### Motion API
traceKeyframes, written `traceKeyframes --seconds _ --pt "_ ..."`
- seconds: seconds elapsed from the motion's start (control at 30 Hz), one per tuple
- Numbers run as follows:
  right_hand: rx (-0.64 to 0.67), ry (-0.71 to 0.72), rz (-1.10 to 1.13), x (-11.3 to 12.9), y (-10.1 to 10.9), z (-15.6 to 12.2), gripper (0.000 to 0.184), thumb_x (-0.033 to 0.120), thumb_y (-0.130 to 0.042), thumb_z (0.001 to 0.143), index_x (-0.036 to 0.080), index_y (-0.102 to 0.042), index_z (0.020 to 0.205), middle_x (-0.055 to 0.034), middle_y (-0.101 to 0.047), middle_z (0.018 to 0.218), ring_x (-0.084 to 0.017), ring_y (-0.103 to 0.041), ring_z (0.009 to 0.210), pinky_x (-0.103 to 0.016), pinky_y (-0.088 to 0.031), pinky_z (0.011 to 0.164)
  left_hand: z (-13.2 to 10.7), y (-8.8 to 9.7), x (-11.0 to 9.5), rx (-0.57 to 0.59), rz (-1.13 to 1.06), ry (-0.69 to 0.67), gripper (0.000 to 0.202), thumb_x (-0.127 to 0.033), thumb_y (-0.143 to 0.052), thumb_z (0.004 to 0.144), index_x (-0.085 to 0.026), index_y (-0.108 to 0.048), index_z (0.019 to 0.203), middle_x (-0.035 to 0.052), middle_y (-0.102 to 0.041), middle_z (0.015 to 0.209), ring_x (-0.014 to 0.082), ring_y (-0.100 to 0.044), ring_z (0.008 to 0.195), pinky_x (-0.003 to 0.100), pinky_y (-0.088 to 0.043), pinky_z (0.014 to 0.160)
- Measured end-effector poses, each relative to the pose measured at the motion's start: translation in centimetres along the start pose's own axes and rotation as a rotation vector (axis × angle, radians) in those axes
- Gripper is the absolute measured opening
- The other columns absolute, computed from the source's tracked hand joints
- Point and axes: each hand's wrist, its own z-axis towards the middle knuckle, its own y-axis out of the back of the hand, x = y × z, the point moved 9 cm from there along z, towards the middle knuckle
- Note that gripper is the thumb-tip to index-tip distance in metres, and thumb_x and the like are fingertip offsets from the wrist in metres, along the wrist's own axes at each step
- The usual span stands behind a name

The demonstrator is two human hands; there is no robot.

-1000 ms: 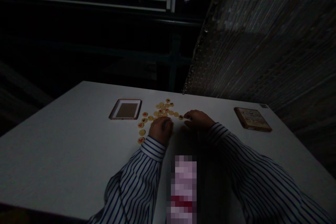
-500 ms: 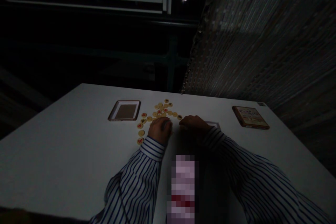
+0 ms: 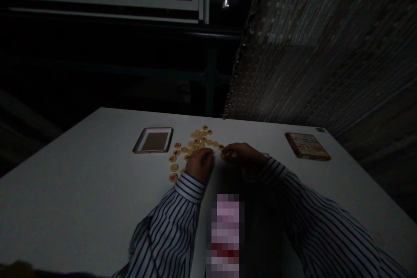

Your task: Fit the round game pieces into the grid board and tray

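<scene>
Round wooden Chinese chess pieces point(image 3: 190, 144), some face up with red or black characters, lie scattered on the white table. My left hand point(image 3: 199, 164) is closed at the near right side of this group, its fingers curled down. Whatever lies in its fingers is hidden by the hand and the dim light. To the right, my right hand point(image 3: 244, 155) pinches a Chinese chess piece point(image 3: 229, 154) whose red marking shows faintly at the fingertips. A small gap separates the two hands. Beneath my right wrist, a pale flat object point(image 3: 250, 177) is mostly covered.
An open shallow box point(image 3: 136, 147) with a white inner border rests left of the pieces. Toward the table's right side lies a printed box lid point(image 3: 308, 145). A bead-string curtain point(image 3: 293, 61) hangs behind the table point(image 3: 81, 182) on the right.
My right hand now shows a red-marked piece at its fingertips, turned more into sight. My left hand has shifted only slightly, and the whole view has tilted a little.
</scene>
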Motion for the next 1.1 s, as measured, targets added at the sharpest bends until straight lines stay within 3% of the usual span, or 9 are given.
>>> traceKeyframes --seconds 0.3,0.43,0.6,0.73,0.93,1.1 --pt "0.036 -0.019 0.53 0.6 0.4 -0.9 0.033 0.038 -0.055 0.073 0.014 -0.064 0.092 -0.0062 -0.066 0.09 -0.018 -0.059 0.085 -0.031 -0.045 0.078 -0.2 -0.7 -2.4 0.076 -0.143 -0.064 0.019 -0.02 -0.056 0.075 -0.016 -0.062 0.092 0.0083 -0.066 0.093 0.0188 -0.06 0.088 0.033 -0.048 0.081" --pt "0.039 -0.037 0.642 0.7 0.6 -1.1 0.034 0.041 -0.058 0.071 0.014 -0.065 0.09 -0.005 -0.066 0.09 -0.018 -0.059 0.087 -0.033 -0.043 0.082 -0.2 -0.6 -2.9 0.094 -0.207 -0.055 0.019 -0.022 -0.055 0.076 -0.017 -0.063 0.092 0.0082 -0.065 0.094 0.0178 -0.059 0.09 0.033 -0.047 0.082" --pt "0.03 -0.083 0.695 0.5 0.7 -1.5 0.035 0.041 -0.058 0.071 0.013 -0.064 0.091 -0.0045 -0.066 0.083 -0.015 -0.059 0.077 -0.03 -0.046 0.073 -0.2 -0.4 -2.8 0.068 -0.3 -0.004 0.017 -0.026 -0.056 0.076 -0.018 -0.064 0.088 0.0065 -0.066 0.088 0.015 -0.06 0.084 0.028 -0.048 0.077" --pt "0.008 -0.126 0.744 0.2 0.7 -1.8 0.036 0.041 -0.06 0.069 0.013 -0.064 0.09 -0.0033 -0.065 0.074 -0.013 -0.058 0.068 -0.028 -0.046 0.067 -0.2 -0.5 -2.5 0.077 -0.389 0.079 0.013 -0.024 -0.058 0.073 -0.018 -0.065 0.082 0.0045 -0.067 0.083 0.0136 -0.061 0.078 0.025 -0.049 0.073" --pt "-0.048 -0.169 0.817 -0.4 0.8 -2.3 0.033 0.041 -0.062 0.066 0.014 -0.065 0.085 -0.0028 -0.064 0.07 -0.013 -0.058 0.064 -0.028 -0.046 0.064 -0.3 -0.8 -2.0 0.094 -0.604 0.329 0.008 -0.022 -0.063 0.064 -0.016 -0.065 0.07 0.0028 -0.068 0.067 0.0136 -0.062 0.061 0.024 -0.051 0.058" --pt "-0.076 -0.177 0.818 -0.9 0.9 -2.8 0.033 0.038 -0.063 0.065 0.012 -0.064 0.085 -0.0045 -0.065 0.076 -0.013 -0.058 0.066 -0.027 -0.046 0.065 -0.8 -1.6 -1.6 0.112 -0.757 0.452 0.015 -0.026 -0.066 0.06 -0.014 -0.064 0.07 0.004 -0.069 0.067 0.0145 -0.063 0.063 0.023 -0.05 0.058"
